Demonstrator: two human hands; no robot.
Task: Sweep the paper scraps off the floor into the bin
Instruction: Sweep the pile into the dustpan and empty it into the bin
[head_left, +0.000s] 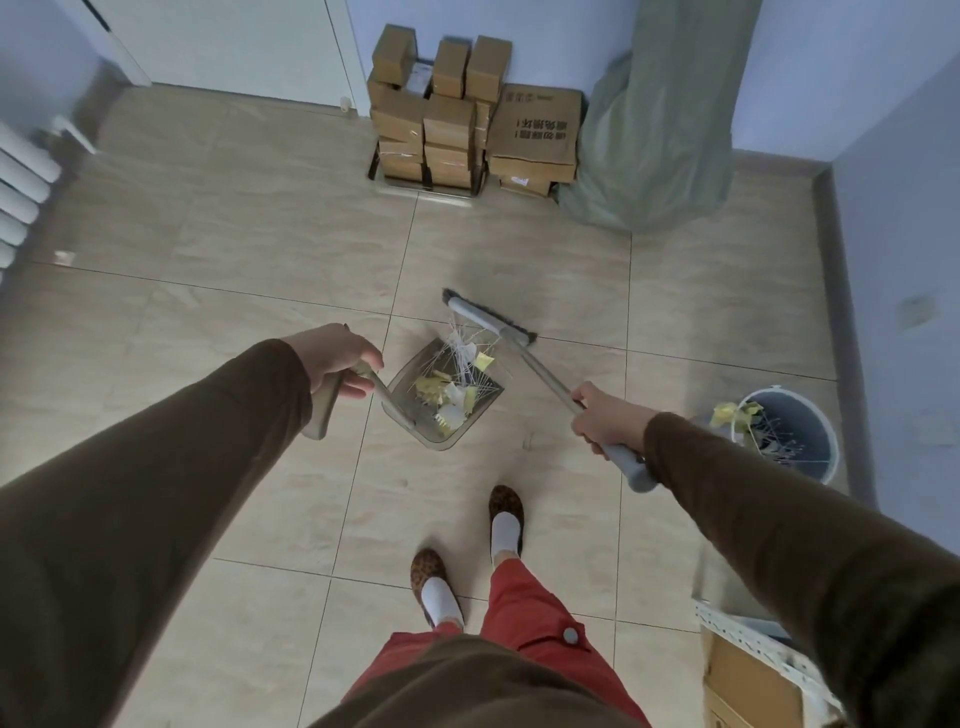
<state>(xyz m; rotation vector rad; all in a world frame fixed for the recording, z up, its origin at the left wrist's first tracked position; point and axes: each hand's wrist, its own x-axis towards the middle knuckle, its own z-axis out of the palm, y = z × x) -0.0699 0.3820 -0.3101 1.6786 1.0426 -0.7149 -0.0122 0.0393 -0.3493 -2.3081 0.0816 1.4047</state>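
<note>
My left hand (335, 358) grips the beige handle of a clear dustpan (410, 413) resting on the tiled floor. Yellow and white paper scraps (449, 389) with thin white strips lie heaped inside the pan. My right hand (602, 418) holds the grey handle of a broom (491, 322), whose dark bristle head sits at the pan's far open edge. A grey bin (802, 434) stands to the right by the wall, with yellow scraps and strips sticking out of it.
Stacked cardboard boxes (457, 114) and a grey-green sack (654, 130) stand against the far wall. A white radiator (21, 192) is at the left. An open box (748, 675) sits at the lower right. My feet (470, 556) stand just behind the dustpan.
</note>
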